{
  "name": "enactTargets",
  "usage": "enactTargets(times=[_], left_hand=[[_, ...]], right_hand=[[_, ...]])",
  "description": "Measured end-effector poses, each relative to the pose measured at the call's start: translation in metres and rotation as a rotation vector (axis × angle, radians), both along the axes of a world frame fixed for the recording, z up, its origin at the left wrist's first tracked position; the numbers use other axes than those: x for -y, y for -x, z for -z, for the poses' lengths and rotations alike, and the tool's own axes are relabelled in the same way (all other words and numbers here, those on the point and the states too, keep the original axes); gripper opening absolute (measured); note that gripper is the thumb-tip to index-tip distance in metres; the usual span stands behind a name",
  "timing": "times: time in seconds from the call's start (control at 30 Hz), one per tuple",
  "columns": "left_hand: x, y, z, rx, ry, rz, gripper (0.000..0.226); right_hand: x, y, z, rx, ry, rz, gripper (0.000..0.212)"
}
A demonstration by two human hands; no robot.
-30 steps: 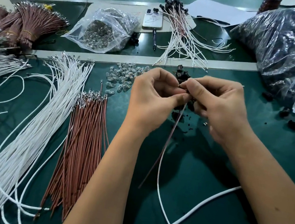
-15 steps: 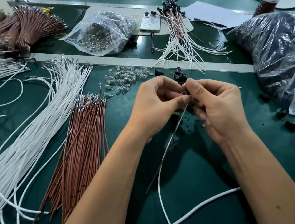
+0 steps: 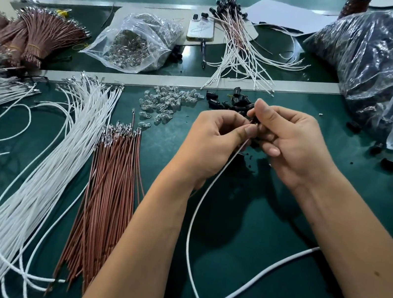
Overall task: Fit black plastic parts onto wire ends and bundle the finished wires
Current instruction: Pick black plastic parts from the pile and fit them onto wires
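My left hand pinches the top end of a thin white wire that hangs down toward me. My right hand meets it fingertip to fingertip, curled round a small black plastic part that is mostly hidden by the fingers. Loose black parts lie just beyond my hands. A sheaf of white wires and a row of brown wires lie on the green mat to the left. Wires fitted with black parts are piled at the back.
Small clear bulbs are scattered left of the black parts. A clear bag of bulbs, a phone and tied brown bundles sit behind a metal rail. A large bag of black parts fills the right. A thick white cable crosses near me.
Both hands have stayed joined over the same spot, the right fingers shifting on the black part. The brown wire seen hanging beside the white one earlier is no longer visible below my hands.
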State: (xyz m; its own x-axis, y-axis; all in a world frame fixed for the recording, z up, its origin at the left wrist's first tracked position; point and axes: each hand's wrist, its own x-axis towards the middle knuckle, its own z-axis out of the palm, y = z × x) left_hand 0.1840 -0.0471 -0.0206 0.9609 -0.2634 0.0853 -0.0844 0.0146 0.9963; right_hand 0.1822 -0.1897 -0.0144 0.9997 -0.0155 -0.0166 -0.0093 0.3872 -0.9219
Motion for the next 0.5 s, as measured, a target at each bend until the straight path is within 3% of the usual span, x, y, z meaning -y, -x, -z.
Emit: enactTargets(times=[0.5], left_hand=[[-0.0018, -0.0008, 0.0005, 0.004, 0.004, 0.031, 0.015]], right_hand=[[-0.0045, 0.0008, -0.0010, -0.074, -0.041, 0.063, 0.021]])
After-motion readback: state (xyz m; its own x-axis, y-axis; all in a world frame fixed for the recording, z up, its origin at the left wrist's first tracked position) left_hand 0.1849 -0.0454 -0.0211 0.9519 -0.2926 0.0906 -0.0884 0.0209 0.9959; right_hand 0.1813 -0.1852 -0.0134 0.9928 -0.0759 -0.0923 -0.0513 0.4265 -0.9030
